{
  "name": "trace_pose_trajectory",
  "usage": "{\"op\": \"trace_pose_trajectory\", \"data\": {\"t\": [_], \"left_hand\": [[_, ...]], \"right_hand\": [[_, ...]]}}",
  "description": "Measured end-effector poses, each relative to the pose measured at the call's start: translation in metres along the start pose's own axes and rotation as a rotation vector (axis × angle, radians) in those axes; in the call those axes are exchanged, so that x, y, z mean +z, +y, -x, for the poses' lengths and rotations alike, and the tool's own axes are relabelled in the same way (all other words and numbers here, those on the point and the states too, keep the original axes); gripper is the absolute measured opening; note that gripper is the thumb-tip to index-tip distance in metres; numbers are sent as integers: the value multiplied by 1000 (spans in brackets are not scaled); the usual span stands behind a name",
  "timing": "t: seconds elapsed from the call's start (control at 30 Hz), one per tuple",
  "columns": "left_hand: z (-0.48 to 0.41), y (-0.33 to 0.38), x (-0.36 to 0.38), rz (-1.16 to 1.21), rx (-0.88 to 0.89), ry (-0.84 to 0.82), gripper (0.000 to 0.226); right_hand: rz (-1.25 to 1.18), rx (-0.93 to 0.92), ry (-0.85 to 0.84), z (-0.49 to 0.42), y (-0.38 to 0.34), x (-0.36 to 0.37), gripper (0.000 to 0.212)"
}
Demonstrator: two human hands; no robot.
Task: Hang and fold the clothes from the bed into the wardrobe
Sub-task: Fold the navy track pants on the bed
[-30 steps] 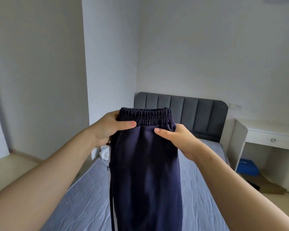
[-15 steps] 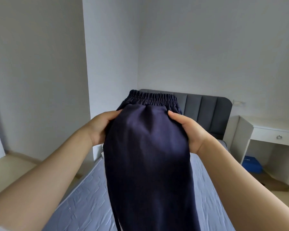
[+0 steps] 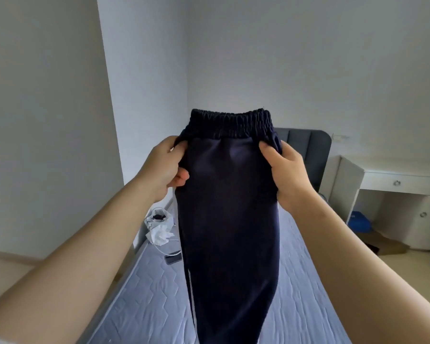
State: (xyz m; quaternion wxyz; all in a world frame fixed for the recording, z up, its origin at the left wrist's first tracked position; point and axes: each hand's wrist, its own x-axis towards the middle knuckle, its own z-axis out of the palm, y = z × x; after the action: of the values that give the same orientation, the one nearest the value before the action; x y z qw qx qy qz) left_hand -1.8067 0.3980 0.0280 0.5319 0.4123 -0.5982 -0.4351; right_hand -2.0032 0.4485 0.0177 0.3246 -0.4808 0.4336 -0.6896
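Head view showed dark navy soft-knit trousers [image 3: 229, 219] with a gathered elastic waistband [image 3: 230, 122] held aloft: the left hand [image 3: 164, 166] pinched the cloth just below the waistband on one side, the right hand [image 3: 288, 175] clamped the opposite side, and the legs hung below the grip over the grey-blue quilted mattress [image 3: 139, 301]. I judged folding barely begun, with stowing left; no wardrobe was visible.

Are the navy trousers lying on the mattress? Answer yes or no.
No, the left hand and right hand hold the navy trousers above the mattress.
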Motion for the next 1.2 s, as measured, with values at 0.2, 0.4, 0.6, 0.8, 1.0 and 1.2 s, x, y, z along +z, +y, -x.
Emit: {"op": "trace_pose_trajectory", "data": {"t": [0.2, 0.4, 0.6, 0.8, 1.0, 1.2], "left_hand": [[-5, 19, -13, 321, 39, -191, 29], [-24, -8, -7, 119, -126, -175, 24], [-63, -64, 5, 112, -336, -250, 28], [-109, -33, 23, 91, -102, -195, 30], [-104, 31, 12, 110, 135, -199, 19], [-73, 62, -2, -37, 166, -168, 12]], "right_hand": [[-188, 130, -116, -2, -21, 1, 15], [-37, 332, -85, -17, -1, -6, 13], [296, 357, 42, -53, 50, -4, 11], [304, 159, 173, -103, 30, 4, 18], [201, -13, 173, -101, -27, 7, 9], [157, -72, 62, -72, -58, 1, 9]]}}
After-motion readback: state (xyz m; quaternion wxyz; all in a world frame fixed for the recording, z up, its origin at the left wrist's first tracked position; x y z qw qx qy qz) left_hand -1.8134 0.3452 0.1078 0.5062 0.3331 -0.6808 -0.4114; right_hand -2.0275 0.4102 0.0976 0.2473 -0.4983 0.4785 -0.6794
